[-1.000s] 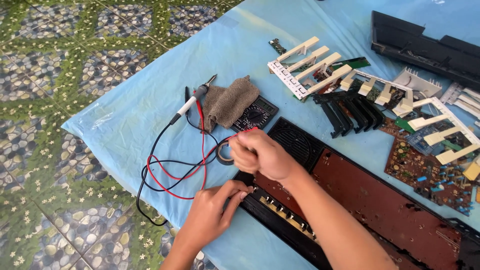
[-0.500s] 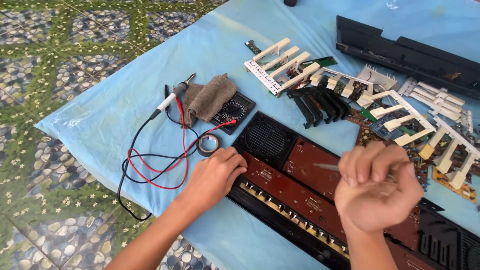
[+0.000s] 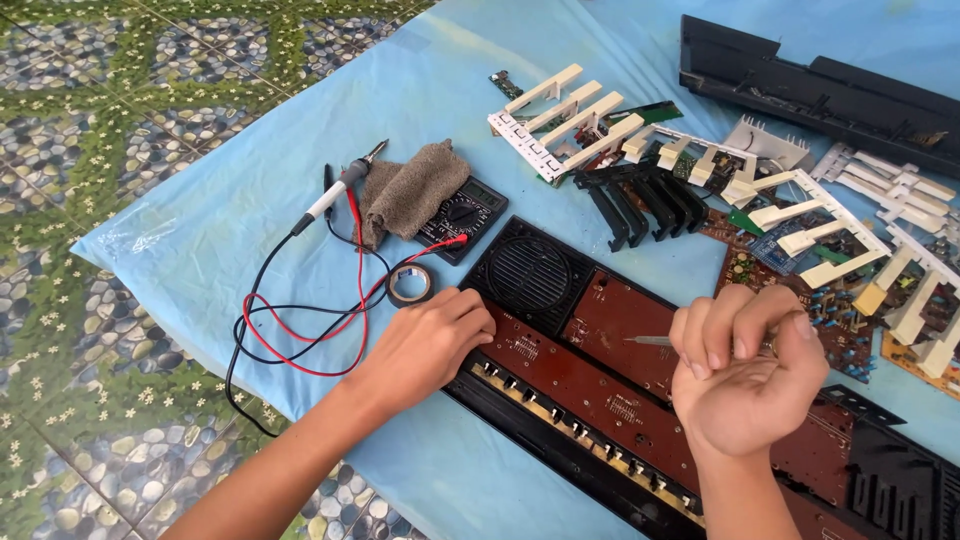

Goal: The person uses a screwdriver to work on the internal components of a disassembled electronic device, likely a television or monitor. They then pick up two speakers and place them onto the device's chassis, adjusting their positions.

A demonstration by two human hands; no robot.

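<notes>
A long black keyboard case (image 3: 560, 455) lies open on the blue sheet, showing a reddish-brown circuit board (image 3: 620, 330) and a round speaker grille (image 3: 528, 272). My left hand (image 3: 425, 345) rests palm down on the case's near-left corner, beside a roll of black tape (image 3: 410, 285). My right hand (image 3: 745, 375) is raised over the board, fingers curled around a thin metal tool (image 3: 650, 341) whose tip points left.
A multimeter (image 3: 462, 215) under a grey cloth (image 3: 405, 190) sits with red and black leads (image 3: 300, 330) and a soldering iron (image 3: 335, 195). White and black key sets (image 3: 570, 125), small circuit boards (image 3: 800, 300) and a black cover (image 3: 820, 90) lie behind. Patterned floor surrounds the sheet.
My right hand left the tape roll, swung right over the board and now holds the thin tool. My left hand moved up onto the case corner. The view shifted.
</notes>
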